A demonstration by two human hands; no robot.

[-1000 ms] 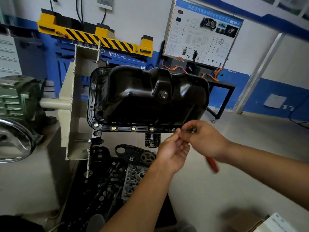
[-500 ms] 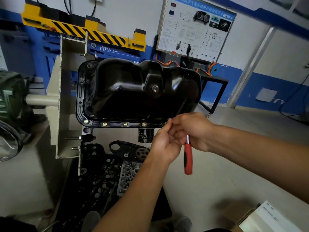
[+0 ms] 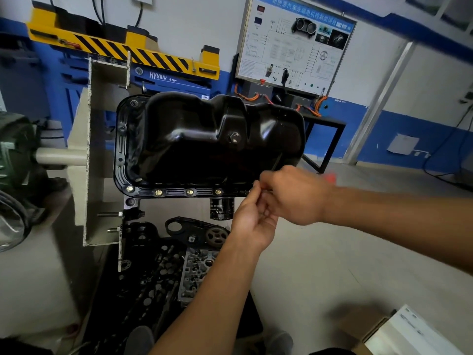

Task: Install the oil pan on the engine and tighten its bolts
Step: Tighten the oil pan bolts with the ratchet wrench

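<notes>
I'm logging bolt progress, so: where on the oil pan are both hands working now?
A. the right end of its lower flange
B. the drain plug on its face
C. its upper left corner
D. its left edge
A: the left hand and the right hand, which grips a red-handled tool, meet at the right end of the oil pan's lower flange.

Oil filter point(image 3: 221, 208) just beneath oil pan point(image 3: 204, 139)

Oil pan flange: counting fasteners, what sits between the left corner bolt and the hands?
Head view: three more bolts sit in the flange; one by the left hand is blurred.
</notes>
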